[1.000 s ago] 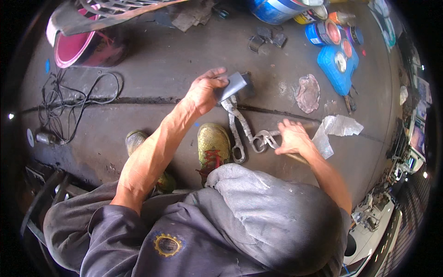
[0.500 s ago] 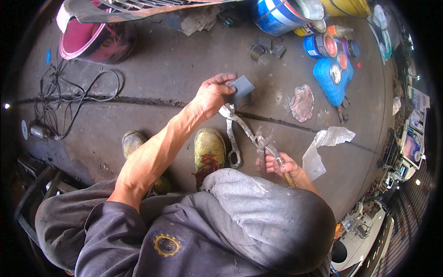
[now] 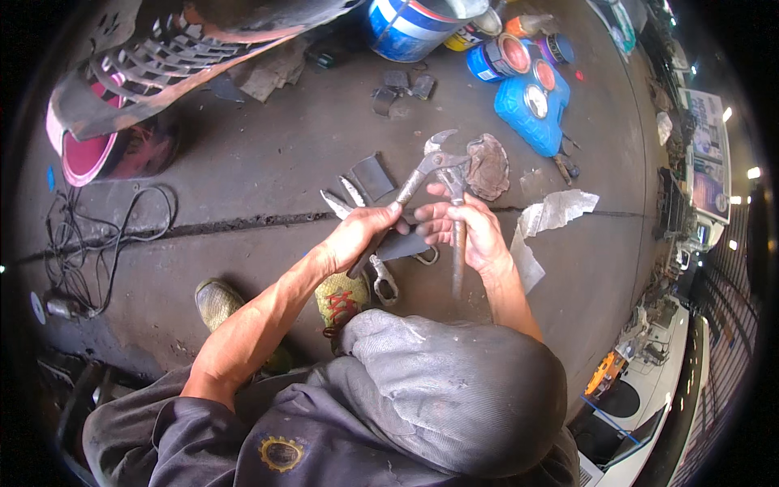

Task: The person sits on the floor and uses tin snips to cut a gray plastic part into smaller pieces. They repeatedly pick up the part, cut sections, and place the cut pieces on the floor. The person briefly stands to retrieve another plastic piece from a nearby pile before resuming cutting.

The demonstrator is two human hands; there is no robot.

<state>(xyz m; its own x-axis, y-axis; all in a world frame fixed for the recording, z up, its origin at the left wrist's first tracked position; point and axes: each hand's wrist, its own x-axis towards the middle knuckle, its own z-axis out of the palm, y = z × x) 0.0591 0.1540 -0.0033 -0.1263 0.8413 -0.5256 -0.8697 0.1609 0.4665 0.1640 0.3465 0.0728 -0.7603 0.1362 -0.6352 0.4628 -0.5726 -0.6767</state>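
Large worn metal pliers (image 3: pixel 430 166) are raised with jaws upward between my two hands. My left hand (image 3: pixel 357 239) is closed round one handle, and my right hand (image 3: pixel 479 231) holds the other with its thumb across it and fingers partly spread. Below them on the floor lie white-coated snips (image 3: pixel 381 280) with loop handles, partly hidden by a dark grey rectangular sheet (image 3: pixel 402 247). Another small dark sheet (image 3: pixel 370 177) lies just beyond my left hand. A crumpled brownish rag (image 3: pixel 487 166) is behind the pliers, and a torn pale paper (image 3: pixel 544 215) is right of my right hand.
Top left, a slatted black panel (image 3: pixel 146 73) overhangs a pink-stained bucket (image 3: pixel 138 162) near tangled cable (image 3: pixel 105 252). Top right are a blue-and-white pail (image 3: pixel 410 36), paint cans (image 3: pixel 491 57) and a blue jug (image 3: pixel 519 118). My shoes (image 3: pixel 215 302) and grey-clad knee (image 3: pixel 454 390) are nearer.
My left hand has released the grey sheet it held and gripped a pliers handle. My right hand has lifted the pliers off the floor and moved inward. The view has shifted.
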